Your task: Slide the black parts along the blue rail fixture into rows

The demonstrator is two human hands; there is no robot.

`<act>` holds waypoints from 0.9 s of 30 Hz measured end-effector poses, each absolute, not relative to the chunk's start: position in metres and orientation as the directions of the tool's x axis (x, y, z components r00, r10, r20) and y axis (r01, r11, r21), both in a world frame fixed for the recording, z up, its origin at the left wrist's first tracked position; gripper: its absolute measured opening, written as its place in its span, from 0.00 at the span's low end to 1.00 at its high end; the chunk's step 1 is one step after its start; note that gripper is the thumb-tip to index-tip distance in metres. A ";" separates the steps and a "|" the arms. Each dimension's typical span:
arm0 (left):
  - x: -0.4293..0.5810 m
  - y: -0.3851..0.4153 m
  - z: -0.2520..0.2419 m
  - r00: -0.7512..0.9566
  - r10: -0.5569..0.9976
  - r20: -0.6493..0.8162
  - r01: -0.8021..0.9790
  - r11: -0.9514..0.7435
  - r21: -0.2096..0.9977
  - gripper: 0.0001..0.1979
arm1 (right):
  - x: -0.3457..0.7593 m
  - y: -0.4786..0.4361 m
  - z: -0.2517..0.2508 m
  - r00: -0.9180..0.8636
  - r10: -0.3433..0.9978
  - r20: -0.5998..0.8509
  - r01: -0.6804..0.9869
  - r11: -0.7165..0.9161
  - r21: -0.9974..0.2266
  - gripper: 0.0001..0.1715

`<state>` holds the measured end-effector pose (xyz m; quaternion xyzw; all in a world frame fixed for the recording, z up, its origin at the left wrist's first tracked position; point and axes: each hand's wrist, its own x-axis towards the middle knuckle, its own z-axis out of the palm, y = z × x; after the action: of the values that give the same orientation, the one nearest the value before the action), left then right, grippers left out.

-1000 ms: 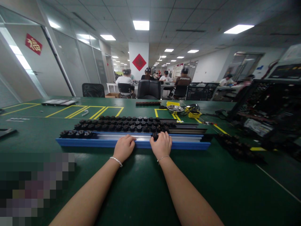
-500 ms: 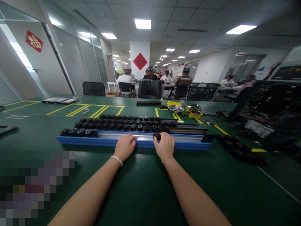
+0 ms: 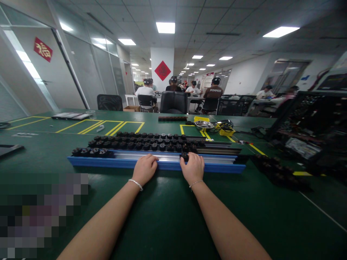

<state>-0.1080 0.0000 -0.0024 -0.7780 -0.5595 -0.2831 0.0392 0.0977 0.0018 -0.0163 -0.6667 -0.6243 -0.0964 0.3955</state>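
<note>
A long blue channel rail (image 3: 222, 168) with a silvery inner strip (image 3: 165, 158) lies crosswise on the green table. My left hand (image 3: 145, 168) is closed over the rail's front wall near its middle, fingertips partly hidden inside. To its right, my right hand (image 3: 193, 168) grips a small black round-topped part (image 3: 184, 156) standing in the channel, with the thumb on the near side; its other fingers reach over the rail. Several similar black parts (image 3: 93, 152) sit at the channel's left end.
Behind the rail run rows of black parts (image 3: 146, 145) on dark rails. A metal bowl (image 3: 204, 125), a yellow tray (image 3: 226, 132) and cables stand farther back. More black parts (image 3: 279, 171) lie at right, beside a dark open rack (image 3: 300, 122). People sit at distant tables.
The view has shifted slightly. My right hand and the black part have slid a little to the right along the channel; my left hand stays on the rail almost unmoved.
</note>
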 end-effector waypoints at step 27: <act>-0.110 0.002 -0.005 0.214 0.842 0.496 0.892 -0.375 0.252 0.15 | 0.109 0.004 -0.018 0.252 0.735 0.630 0.905 0.051 -0.421 0.17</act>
<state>-0.1096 0.0015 -0.0051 -0.7777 -0.5574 -0.2872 0.0438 0.1086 0.0036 -0.0182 -0.6808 -0.6022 -0.1060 0.4033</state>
